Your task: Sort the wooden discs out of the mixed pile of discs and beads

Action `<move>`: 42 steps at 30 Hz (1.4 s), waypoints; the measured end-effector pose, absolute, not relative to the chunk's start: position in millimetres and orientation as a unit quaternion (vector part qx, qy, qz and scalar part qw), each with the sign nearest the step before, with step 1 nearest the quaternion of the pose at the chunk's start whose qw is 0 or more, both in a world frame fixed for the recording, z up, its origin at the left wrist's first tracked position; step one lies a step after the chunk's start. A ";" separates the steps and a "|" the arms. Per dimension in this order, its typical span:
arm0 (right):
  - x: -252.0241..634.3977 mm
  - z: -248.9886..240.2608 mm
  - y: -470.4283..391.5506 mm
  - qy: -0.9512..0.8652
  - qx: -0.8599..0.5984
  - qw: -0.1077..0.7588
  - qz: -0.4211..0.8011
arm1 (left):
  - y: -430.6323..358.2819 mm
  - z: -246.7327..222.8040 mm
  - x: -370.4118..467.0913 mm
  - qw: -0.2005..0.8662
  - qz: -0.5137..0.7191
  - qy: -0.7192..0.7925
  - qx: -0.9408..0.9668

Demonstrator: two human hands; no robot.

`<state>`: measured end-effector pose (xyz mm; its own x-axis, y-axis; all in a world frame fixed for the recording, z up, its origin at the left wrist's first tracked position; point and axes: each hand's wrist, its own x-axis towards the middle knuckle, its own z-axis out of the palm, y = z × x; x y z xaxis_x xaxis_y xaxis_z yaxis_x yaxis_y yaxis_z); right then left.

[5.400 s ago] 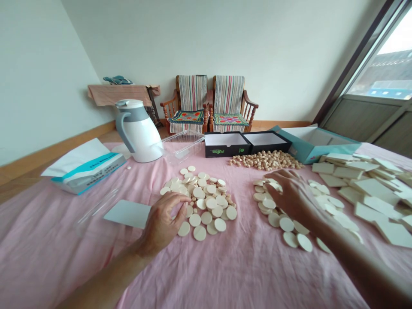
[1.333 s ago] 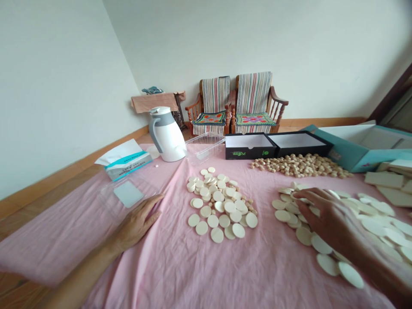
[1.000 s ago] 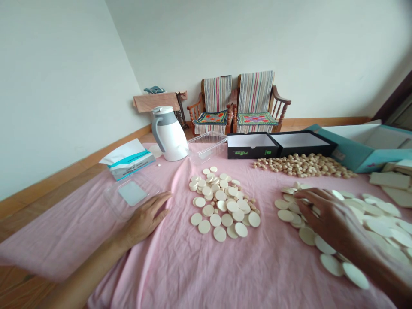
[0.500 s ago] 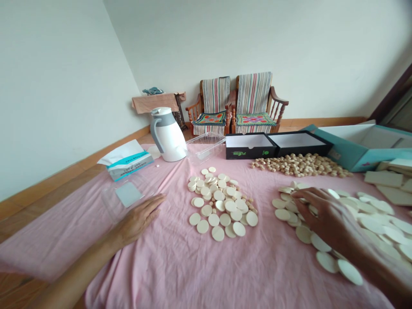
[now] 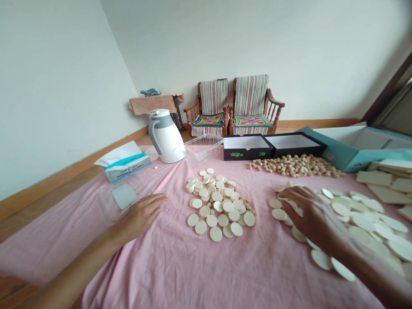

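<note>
My left hand (image 5: pixel 144 212) rests on the pink cloth with its fingers stretched out and holds nothing. Beside it lies a clear plastic lid or tray (image 5: pixel 124 196). My right hand (image 5: pixel 305 214) reaches over a spread of larger pale wooden discs (image 5: pixel 363 221), its fingers bent down onto the near-left part. Thumb and fingers are apart there, with discs showing between them; the fingertips are partly hidden. Between my hands lies a pile of smaller round wooden discs (image 5: pixel 216 233), with a few small wooden beads (image 5: pixel 247 202) among them.
A white and grey jug (image 5: pixel 170 141) and a tissue pack (image 5: pixel 127 162) stand at the back left. Behind the discs are a clear plastic box (image 5: pixel 206 146), two black boxes (image 5: pixel 246 153), many wooden knobs (image 5: pixel 296 165), a turquoise box (image 5: pixel 350 159) and rectangular wooden boards (image 5: pixel 383 194).
The view has shifted slightly, so most things sit a little further left. My right hand has moved slightly left over the larger discs; my left hand stays on the cloth.
</note>
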<state>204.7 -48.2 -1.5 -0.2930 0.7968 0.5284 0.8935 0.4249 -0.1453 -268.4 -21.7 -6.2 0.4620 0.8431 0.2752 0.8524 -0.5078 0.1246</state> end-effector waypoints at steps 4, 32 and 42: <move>166.6 14.0 -39.9 -0.840 -0.493 0.226 -0.008 | -7.6 6.5 -207.9 -0.009 -0.220 -0.492 -0.843; 178.0 59.4 8.6 -0.849 -0.466 0.030 0.248 | 40.4 -42.5 -156.8 -0.019 -0.326 -0.494 -0.806; 134.5 9.2 2.4 -0.838 -0.497 0.149 0.166 | 43.7 -43.6 -159.4 -0.024 -0.332 -0.492 -0.804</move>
<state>134.5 2.4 9.2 -0.4608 0.8834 0.0852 0.7842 0.4502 -0.4270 -159.4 43.7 -43.6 0.2950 0.8072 0.5112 0.7756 -0.5148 0.3652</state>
